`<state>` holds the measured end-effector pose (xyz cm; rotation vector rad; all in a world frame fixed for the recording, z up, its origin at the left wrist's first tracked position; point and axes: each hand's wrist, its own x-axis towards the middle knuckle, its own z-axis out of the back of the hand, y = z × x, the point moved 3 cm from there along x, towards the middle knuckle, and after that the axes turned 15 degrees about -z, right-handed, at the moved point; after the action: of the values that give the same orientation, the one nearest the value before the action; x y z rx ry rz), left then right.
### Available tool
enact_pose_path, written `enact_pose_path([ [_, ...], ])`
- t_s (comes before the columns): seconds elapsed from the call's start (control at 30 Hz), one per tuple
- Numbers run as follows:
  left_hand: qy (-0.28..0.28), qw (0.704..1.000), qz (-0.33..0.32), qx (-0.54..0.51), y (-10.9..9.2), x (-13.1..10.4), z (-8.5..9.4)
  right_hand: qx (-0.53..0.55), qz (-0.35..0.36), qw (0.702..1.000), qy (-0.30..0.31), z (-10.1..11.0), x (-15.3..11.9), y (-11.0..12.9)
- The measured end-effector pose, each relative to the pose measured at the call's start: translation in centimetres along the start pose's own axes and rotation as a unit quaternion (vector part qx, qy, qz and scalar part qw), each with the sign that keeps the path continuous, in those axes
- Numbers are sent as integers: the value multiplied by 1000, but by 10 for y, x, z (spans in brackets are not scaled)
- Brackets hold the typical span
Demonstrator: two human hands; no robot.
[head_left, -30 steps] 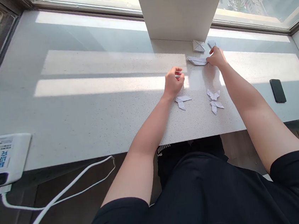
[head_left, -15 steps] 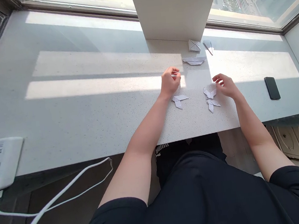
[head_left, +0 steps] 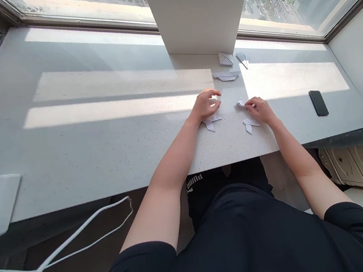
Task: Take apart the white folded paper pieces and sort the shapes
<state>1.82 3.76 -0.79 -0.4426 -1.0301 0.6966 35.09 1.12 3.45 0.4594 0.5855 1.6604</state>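
Note:
My right hand (head_left: 259, 108) pinches a small folded white paper piece (head_left: 240, 102) between thumb and fingers, at or just above the counter. My left hand (head_left: 206, 104) is to the left of it, thumb and fingers apart in a C shape with nothing between them. Partly covered by the left wrist, a winged origami paper (head_left: 210, 125) lies on the counter. Another origami paper (head_left: 248, 129) of similar shape lies just below the right hand. Farther back are a boat-shaped folded paper (head_left: 226, 76), a square folded paper (head_left: 226, 59) and a pointed folded paper (head_left: 242, 60).
A large white box (head_left: 199, 26) stands at the back of the speckled counter (head_left: 106, 157), against the window. A black phone (head_left: 318, 103) lies at the right. On the left are a white device (head_left: 0, 202) and a white cable (head_left: 81, 231) hanging past the front edge.
My right hand has closed on the upper winged paper and lifted or shifted it away from the one below. My left hand's fingers have spread apart. The whole view has shifted slightly.

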Motion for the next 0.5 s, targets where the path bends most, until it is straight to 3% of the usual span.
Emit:
enact_pose_path([
  [0.17, 26, 999, 31, -27, -4, 3, 4, 104, -22, 994, -39, -21, 19, 31],
  [0.37, 26, 997, 58, -47, -8, 5, 4, 195, -55, 979, 23, -52, 35, 66],
  [0.5, 2, 996, 71, -54, -9, 6, 5, 190, -89, 978, 21, -50, 28, 69],
])
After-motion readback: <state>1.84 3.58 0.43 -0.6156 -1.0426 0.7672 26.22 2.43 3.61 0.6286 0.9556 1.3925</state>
